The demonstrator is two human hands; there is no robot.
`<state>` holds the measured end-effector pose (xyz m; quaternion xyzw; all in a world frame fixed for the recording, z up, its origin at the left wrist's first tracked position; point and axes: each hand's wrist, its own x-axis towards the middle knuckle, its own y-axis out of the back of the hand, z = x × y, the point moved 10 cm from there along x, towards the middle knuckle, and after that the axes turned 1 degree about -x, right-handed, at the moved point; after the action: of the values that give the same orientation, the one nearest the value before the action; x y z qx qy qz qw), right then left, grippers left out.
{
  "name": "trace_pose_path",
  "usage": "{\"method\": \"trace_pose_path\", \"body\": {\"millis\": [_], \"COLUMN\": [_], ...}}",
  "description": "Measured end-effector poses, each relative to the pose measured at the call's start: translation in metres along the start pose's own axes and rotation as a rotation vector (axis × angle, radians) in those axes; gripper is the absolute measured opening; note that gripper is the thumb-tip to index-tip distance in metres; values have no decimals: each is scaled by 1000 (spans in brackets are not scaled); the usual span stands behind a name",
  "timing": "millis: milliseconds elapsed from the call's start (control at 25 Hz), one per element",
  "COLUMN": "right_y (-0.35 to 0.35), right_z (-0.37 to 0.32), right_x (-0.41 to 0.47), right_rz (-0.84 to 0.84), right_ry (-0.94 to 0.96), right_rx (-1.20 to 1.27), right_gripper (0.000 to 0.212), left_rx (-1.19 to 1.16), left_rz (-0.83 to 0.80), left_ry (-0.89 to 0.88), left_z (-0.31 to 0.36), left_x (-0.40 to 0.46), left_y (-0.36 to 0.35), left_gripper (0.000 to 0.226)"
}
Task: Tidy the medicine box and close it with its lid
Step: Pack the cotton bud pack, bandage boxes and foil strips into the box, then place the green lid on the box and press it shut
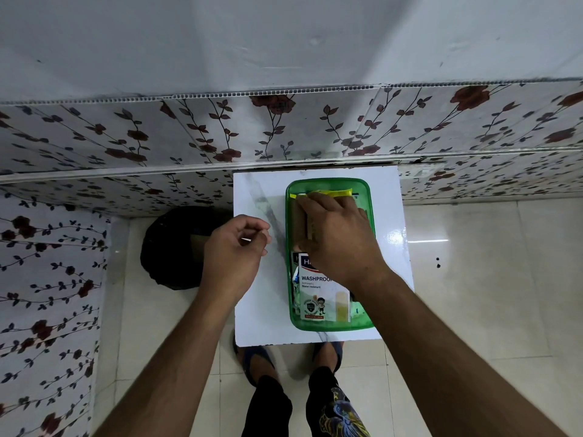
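Observation:
A green translucent medicine box (328,324) lies open on a small white table (262,294). Inside it are a white "Washproof" plaster packet (321,294) at the near end, a brown bandage roll (298,223) in the middle and a yellow packet (334,193) at the far end. My right hand (339,238) is inside the box, fingers down on the brown roll and the pale item beside it. To the left of the box my left hand (238,250) hovers over the table, fingers curled, pinching something small and white. No lid is in view.
A black round bin (170,247) stands on the floor left of the table. A wall with flower-patterned panels (189,134) runs right behind the table. My feet in blue sandals (255,361) are under the near table edge on glossy floor tiles.

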<state>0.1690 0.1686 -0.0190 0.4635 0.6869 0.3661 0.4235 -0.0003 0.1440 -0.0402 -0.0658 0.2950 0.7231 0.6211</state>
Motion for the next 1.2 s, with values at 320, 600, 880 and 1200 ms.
{"method": "trace_pose_path", "body": {"millis": [320,600,880,1200], "right_y": [-10,13,65,13], "right_z": [104,108,167,142], "right_x": [-79,-84,-122,-114], "right_rz": [-128,25,198,-7], "right_ry": [-477,-443,-571,-525], "right_rx": [168,249,305,279], "right_gripper": [40,21,15,18], "left_rx": [176,271,499,334], "left_rz": [-120,-260,-197,115], "left_ry": [122,178,123,-84], "left_z": [-50,-73,-64,27], "left_x": [14,17,19,-21], "left_y": [-21,-59,-72,45], "left_gripper": [21,15,18,13]}}
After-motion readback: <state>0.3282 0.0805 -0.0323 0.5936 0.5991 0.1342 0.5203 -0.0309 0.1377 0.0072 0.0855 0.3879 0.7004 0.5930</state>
